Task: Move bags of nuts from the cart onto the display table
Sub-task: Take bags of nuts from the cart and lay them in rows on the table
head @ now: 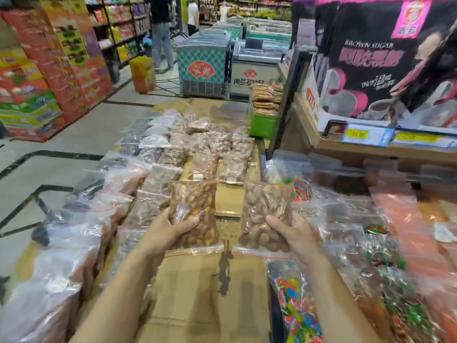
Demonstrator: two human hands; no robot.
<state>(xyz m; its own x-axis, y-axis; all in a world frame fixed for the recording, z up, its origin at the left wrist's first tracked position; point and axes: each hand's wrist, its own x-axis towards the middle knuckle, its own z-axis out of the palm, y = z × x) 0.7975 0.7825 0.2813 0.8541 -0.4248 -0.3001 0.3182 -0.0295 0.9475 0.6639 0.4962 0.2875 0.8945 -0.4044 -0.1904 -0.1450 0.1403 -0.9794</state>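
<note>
Bags, two, frame centre: almond bag (194,214) in my left hand (170,231) grip, round-nut bag (265,216) in my right hand (296,233). I'd lay each flat on bare worktop (228,199), matching existing rows (205,144).

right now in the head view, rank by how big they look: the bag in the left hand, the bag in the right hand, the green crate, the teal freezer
1. teal freezer, though it stands far back
2-3. bag in the left hand and bag in the right hand: too alike to rank
4. green crate, farther away, so its look may mislead
</note>
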